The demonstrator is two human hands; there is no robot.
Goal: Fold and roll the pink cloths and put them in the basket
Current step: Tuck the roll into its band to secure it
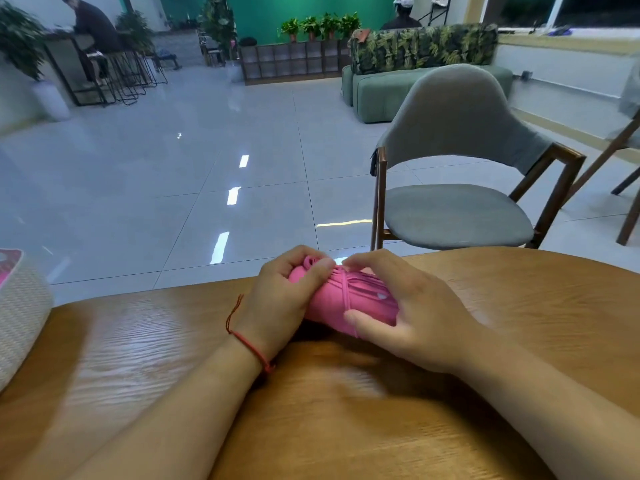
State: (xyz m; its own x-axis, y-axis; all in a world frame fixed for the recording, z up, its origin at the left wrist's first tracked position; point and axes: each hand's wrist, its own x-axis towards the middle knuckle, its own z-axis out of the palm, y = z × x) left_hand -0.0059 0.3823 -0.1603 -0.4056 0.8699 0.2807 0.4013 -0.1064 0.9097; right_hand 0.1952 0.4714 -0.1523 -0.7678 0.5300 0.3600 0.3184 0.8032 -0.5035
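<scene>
A rolled pink cloth point(341, 299) lies near the far edge of the wooden table point(346, 410), bound round its middle with a pink strap. My left hand point(280, 299) grips the roll's left end, fingers curled over the top. From the other side, my right hand point(408, 306) holds the right part, thumb under the near side and fingers over the top. A white woven basket point(20, 317) stands at the table's left edge with something pink showing at its rim.
A grey chair point(457, 188) with wooden legs stands just beyond the table on the right. Another chair's legs point(623, 188) show at the far right. Behind lie tiled floor, a green sofa point(384, 91), and seated people in the distance.
</scene>
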